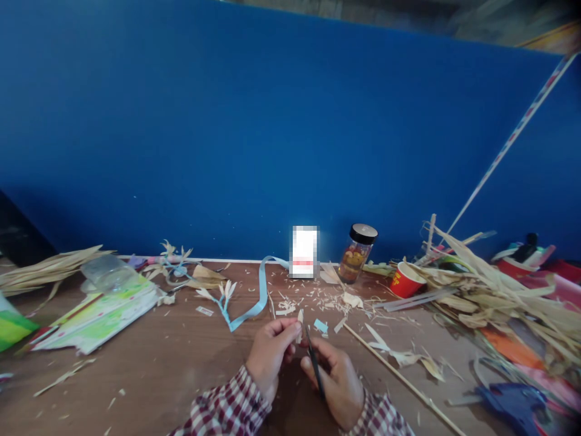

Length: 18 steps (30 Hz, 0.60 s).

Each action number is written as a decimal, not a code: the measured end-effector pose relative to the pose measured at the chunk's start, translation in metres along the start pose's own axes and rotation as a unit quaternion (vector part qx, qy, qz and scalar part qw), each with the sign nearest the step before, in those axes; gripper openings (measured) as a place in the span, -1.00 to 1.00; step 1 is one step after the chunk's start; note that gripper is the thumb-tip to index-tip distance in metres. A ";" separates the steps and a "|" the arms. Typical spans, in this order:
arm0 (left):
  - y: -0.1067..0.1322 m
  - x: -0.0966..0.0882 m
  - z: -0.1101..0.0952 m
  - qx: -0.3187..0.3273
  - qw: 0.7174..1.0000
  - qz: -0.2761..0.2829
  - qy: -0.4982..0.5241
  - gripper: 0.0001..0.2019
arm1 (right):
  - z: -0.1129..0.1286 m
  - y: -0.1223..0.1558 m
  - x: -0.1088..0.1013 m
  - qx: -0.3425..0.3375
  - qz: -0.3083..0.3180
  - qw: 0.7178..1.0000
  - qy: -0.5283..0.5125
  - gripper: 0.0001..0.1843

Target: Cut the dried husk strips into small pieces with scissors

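My left hand (271, 348) pinches a small, pale, pointed piece of dry husk (300, 322) upright between thumb and fingertips. My right hand (338, 375) is closed round dark scissors (315, 363), whose tips rise beside the husk piece; whether the blades touch it I cannot tell. Husk shavings (327, 300) lie scattered on the table beyond both hands. A small light-blue scrap (321, 326) rests just past my right hand. To the left of my left hand lies a husk flower (223, 300) with its stem wrapped in light-blue ribbon (262, 290).
A jar with a black lid (357, 254) and a red paper cup (407, 280) stand near the blue partition (272, 133). Dry husks (503, 278) are heaped at right, above a blue glue gun (512, 402). A thin stick (399, 376) lies diagonally. Paint-stained paper (104, 318) lies at left.
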<state>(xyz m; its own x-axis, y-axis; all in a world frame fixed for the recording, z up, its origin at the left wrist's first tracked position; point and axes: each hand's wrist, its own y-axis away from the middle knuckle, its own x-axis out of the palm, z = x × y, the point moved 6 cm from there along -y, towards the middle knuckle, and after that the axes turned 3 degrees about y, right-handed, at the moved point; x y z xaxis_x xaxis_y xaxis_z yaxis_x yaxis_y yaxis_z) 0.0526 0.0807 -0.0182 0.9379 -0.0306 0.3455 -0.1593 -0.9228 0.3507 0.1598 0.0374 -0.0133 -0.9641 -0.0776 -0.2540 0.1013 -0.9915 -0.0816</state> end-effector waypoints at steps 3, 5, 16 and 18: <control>0.000 0.000 0.000 0.004 1.000 0.001 0.000 -0.76 | -0.001 0.001 0.000 -0.004 -0.009 1.000 0.005 -0.76; 0.000 0.000 -0.001 0.001 1.000 -0.004 -0.001 -0.76 | -0.001 0.001 0.000 -0.007 -0.013 1.000 0.007 -0.76; 0.002 -0.001 -0.004 0.004 1.000 -0.011 -0.003 -0.77 | -0.002 0.000 -0.001 0.007 -0.015 1.000 0.002 -0.75; 0.002 -0.001 -0.005 0.005 1.000 -0.011 -0.002 -0.77 | -0.003 0.000 -0.001 0.007 -0.017 1.000 0.004 -0.74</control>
<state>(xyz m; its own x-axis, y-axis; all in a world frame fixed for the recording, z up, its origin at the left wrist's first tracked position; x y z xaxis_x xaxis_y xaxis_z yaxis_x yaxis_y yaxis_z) 0.0501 0.0806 -0.0137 0.9421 -0.0124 0.3352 -0.1363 -0.9272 0.3489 0.1616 0.0377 -0.0162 -0.9651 -0.0433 -0.2582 0.0654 -0.9949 -0.0774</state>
